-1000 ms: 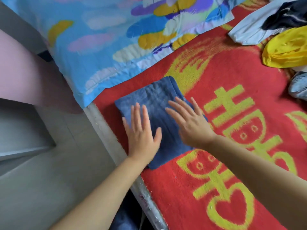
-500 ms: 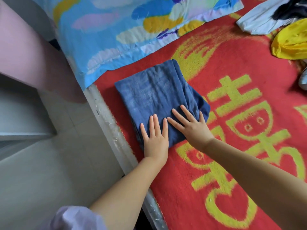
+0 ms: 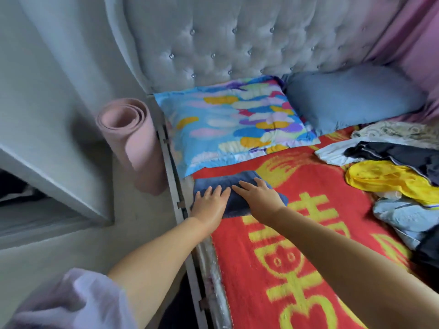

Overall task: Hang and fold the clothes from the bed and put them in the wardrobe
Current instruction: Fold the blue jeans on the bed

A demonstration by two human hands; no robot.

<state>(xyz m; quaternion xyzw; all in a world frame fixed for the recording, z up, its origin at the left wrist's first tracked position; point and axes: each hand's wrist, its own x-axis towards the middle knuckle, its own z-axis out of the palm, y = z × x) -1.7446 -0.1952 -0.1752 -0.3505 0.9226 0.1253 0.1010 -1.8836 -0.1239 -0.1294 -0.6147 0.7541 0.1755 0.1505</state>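
Both hands lay flat on a folded dark blue cloth garment (image 3: 237, 188) at the near-left corner of the red bedspread with yellow woven characters (image 3: 297, 245). The left hand (image 3: 210, 204) pressed its straight fingers (image 3: 219, 189) on the garment's left half, palm down, holding nothing; the right hand (image 3: 260, 198) lay just beside it, fingers (image 3: 242, 185) spread and straight, pressing the right half, its fingertips close to those of the left. Neither hand curled round the fabric.

Just beyond the fingertips lay a flat blue pillow printed with yellow, white and purple patches (image 3: 228, 124), its near edge close to the far edge of the garment. Farther right of that sat a plain grey-blue pillow (image 3: 351, 96), both against a grey tufted headboard (image 3: 237, 39). Well to the right of the right hand sat a loose heap of unfolded clothes: a crumpled yellow garment (image 3: 384, 184), a dark navy piece (image 3: 399, 155) on a white one (image 3: 332, 154), and a pale blue piece (image 3: 403, 217) nearer the person. To the left of the left hand, off the bed, a rolled pink foam mat (image 3: 133, 138) stood on the floor against the bed frame (image 3: 177, 198). A pale lilac sleeve (image 3: 71, 302) showed at the left arm's near end.
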